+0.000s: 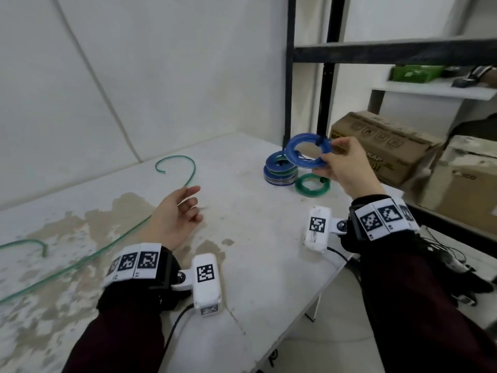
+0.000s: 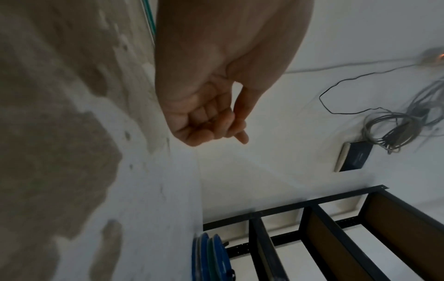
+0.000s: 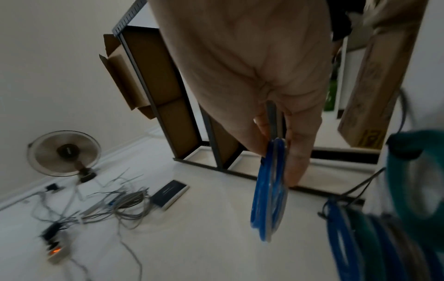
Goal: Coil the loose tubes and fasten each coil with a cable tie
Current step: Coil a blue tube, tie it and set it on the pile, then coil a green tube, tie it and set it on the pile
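A white table (image 1: pixel 255 238) with worn brown patches stands against a pale wall, and the stack of finished coils (image 1: pixel 279 172) near its far right edge serves as the landmark here. Well to the left of that stack a loose green tube (image 1: pixel 88 258) trails across the tabletop, its far end curling into a hook; it lies uncoiled, so it is probably the next piece of work. Also left of the stack, over the green tube, the left hand (image 1: pixel 174 216) hovers palm-up with fingers loosely curled and nothing in it, likely freed to reach for that tube. Just above and to the right of the stack the right hand (image 1: pixel 341 168) pinches a blue coil (image 1: pixel 306 153) by its rim between thumb and fingers, and a dark cable tie (image 1: pixel 320 141) shows at the coil's top; held this way, edge-on in the right wrist view, it looks ready to be laid on the pile. Just right of the stack a single green coil (image 1: pixel 312 184) lies flat on the table. Beyond the stack to the right stand a black shelf frame (image 1: pixel 326 84) and cardboard boxes (image 1: pixel 384 146).
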A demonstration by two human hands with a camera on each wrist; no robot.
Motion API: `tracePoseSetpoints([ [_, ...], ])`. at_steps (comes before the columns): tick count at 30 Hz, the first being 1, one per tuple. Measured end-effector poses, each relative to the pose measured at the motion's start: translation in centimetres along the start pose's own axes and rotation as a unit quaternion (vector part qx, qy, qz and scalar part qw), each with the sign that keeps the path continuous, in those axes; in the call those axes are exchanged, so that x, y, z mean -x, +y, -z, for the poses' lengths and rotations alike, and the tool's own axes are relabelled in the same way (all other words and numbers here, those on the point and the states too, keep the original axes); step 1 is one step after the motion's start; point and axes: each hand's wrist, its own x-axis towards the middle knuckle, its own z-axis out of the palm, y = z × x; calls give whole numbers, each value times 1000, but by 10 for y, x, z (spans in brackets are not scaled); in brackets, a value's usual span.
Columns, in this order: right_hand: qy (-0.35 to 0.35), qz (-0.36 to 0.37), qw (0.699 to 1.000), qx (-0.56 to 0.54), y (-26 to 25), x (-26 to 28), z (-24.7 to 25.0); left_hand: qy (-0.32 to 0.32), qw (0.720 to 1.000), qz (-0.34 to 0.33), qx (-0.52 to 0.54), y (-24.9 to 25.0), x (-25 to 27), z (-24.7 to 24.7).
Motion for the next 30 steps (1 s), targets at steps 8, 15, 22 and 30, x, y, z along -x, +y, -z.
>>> tracePoseSetpoints([
  [8, 11, -95, 994, 51, 28, -21, -3, 19, 997, 35, 70, -8, -10, 23],
  [15, 31, -99, 965, 242, 44, -33, 0, 2, 993, -1, 115, -12, -12, 34],
  [22, 45, -8, 954, 296, 33, -11, -18, 8, 992, -5, 123, -13, -10, 35],
  [30, -310, -8, 941, 134, 0, 22, -132, 14, 994, -10, 111, -14, -8, 37],
])
